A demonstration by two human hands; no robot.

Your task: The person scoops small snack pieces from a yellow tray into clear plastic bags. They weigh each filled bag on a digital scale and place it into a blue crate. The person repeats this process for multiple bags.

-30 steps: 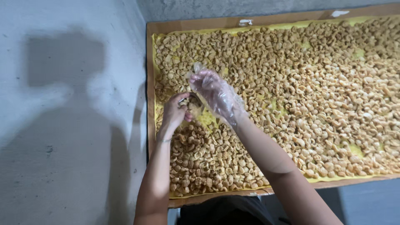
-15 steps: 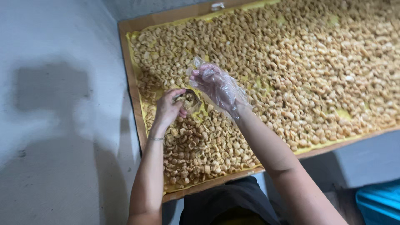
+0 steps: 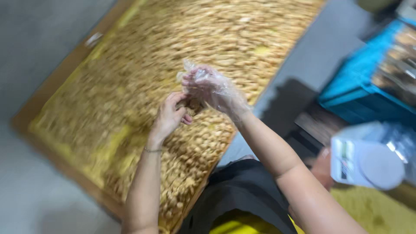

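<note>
Head view, motion-blurred. Wooden tray (image 3: pixel 52 93) lined with a yellow sheet (image 3: pixel 110 134) and spread with pale cashew-like nuts (image 3: pixel 143 78) fills the left and centre. Left hand (image 3: pixel 167 117), bare, is curled and pinched on a small dark container (image 3: pixel 193 104) held just above the nuts. Right hand (image 3: pixel 210 89), in a loose clear plastic glove, has fingers half-closed over the container; whether it holds any nuts I cannot tell. Judgement: keep the container level and low over the tray so spills fall back, releasing nuts close to its mouth. At right, a white kitchen scale (image 3: pixel 366 160) and blue crate (image 3: pixel 368 91). Versus 0.5 s ago: the view has swung right and blurred; the hands remain together.
</note>
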